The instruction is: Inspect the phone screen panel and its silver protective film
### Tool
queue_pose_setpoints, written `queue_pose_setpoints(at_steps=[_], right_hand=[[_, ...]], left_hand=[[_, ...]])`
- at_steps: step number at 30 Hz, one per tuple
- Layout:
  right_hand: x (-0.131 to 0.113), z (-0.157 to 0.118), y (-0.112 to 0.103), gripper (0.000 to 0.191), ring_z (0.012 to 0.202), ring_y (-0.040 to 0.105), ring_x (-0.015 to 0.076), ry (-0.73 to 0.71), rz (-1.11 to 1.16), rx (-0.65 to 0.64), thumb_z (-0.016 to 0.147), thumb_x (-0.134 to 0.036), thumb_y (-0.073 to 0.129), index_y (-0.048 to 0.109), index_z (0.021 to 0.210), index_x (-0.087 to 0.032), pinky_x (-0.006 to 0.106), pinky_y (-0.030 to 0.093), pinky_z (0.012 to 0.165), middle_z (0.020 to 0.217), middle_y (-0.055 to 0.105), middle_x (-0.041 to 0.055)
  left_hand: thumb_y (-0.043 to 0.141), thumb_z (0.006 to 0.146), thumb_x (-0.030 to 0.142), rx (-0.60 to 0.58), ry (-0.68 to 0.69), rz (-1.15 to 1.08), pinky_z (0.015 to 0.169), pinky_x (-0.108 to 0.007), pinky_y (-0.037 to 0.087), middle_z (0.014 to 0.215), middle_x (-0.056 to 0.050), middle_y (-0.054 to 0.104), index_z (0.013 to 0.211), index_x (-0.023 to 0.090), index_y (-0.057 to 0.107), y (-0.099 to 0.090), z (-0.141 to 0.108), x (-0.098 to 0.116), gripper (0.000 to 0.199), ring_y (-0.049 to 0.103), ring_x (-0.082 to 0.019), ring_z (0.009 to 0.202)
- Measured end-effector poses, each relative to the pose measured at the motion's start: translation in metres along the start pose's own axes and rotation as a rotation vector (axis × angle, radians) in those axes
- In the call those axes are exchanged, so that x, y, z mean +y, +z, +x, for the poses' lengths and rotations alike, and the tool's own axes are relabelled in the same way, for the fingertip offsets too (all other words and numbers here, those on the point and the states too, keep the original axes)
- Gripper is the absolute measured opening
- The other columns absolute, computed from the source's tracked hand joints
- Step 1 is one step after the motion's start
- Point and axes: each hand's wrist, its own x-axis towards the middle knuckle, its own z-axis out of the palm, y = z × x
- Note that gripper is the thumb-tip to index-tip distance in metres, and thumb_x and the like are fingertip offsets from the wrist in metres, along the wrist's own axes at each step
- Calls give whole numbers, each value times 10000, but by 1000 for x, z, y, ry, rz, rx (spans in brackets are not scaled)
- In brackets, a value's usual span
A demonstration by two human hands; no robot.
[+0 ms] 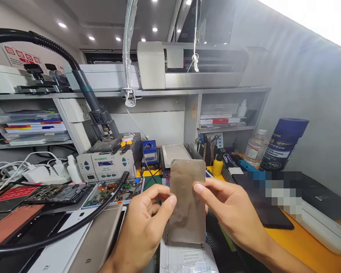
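Note:
Upright in the middle of the view is a thin grey-brown phone-sized panel point(187, 212), its surface dull and slightly smudged. My left hand point(149, 223) pinches its left edge between thumb and fingers. On the opposite edge, my right hand point(233, 212) grips it with the thumb on the near face and fingers behind. Below the panel lies a white printed packet point(187, 261). What is behind the panel is hidden.
Phones point(98, 239) and a tray of small parts point(113, 191) lie at left. A black hose point(74, 234) curves across them. A control station point(110, 163) stands behind. At right are a yellow bottle point(217, 165), a blue spray can point(284, 144) and a clear bottle point(254, 149).

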Motion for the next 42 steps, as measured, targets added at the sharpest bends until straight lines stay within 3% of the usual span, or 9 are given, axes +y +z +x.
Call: queue_pose_setpoints(at_steps=[4, 7, 14, 19, 25, 28, 32, 36, 42], right_hand=[[6, 1, -1, 258, 746, 599, 157, -71, -59, 170, 870, -390, 639, 693, 1051, -213, 245, 496, 668, 911, 677, 27], [5, 4, -3, 225, 764, 615, 172, -87, -94, 256, 860, -398, 649, 713, 969, -212, 265, 495, 697, 918, 695, 37], [6, 9, -4, 406, 578, 547, 137, 53, -177, 120, 871, -501, 591, 677, 672, -158, 259, 439, 578, 670, 648, 32], [12, 10, -1, 282, 573, 526, 112, 111, -25, -117, 835, -438, 647, 706, 813, -164, 231, 461, 539, 752, 616, 11], [14, 13, -3, 253, 588, 540, 117, 84, 71, -29, 816, -411, 675, 705, 821, -160, 244, 495, 569, 736, 602, 2], [13, 14, -3, 249, 623, 551, 134, 59, 86, 17, 802, -404, 689, 719, 834, -159, 264, 512, 602, 772, 634, 20], [13, 13, -3, 244, 741, 581, 173, 49, 109, 1, 799, -395, 695, 719, 866, -162, 282, 529, 644, 844, 664, 48], [17, 13, -3, 216, 734, 600, 178, 25, 104, -8, 773, -363, 729, 709, 848, -161, 286, 508, 665, 804, 675, 44], [16, 14, -4, 227, 862, 637, 214, 21, 179, -29, 764, -334, 744, 712, 916, -168, 345, 507, 830, 917, 708, 71]], left_hand=[[632, 842, 347, 116, 57, -9, 706, -235, 482, 844, -6, 684, 930, 194, 678, 0, 3, 0, 182, 605, -156, 774], [653, 830, 342, 247, 77, -59, 777, -254, 488, 928, -22, 708, 947, 189, 661, -3, 8, -2, 192, 627, -169, 839], [655, 838, 321, 215, 57, -208, 893, -312, 472, 1019, -56, 716, 1005, 176, 644, -7, 14, -11, 221, 631, -203, 983], [637, 848, 321, 200, 71, -144, 886, -298, 467, 1013, -47, 718, 1010, 186, 650, -4, 12, -10, 212, 629, -198, 989], [656, 816, 338, 255, 121, 126, 844, -321, 474, 1018, -58, 687, 1008, 191, 626, -3, 11, -8, 244, 621, -205, 920], [643, 815, 350, 168, 34, 118, 770, -322, 483, 925, -64, 689, 923, 173, 634, -4, 11, -8, 207, 622, -213, 866], [601, 850, 320, 7, -37, 20, 789, -323, 490, 997, -74, 705, 1001, 173, 657, -2, 11, -8, 217, 628, -217, 912], [595, 857, 314, -16, -36, -45, 801, -324, 495, 1012, -77, 708, 1032, 176, 673, 1, 12, -10, 236, 623, -218, 916], [590, 857, 324, -32, 6, 2, 728, -277, 481, 834, -26, 661, 844, 188, 658, 1, 10, -8, 152, 576, -175, 776]])
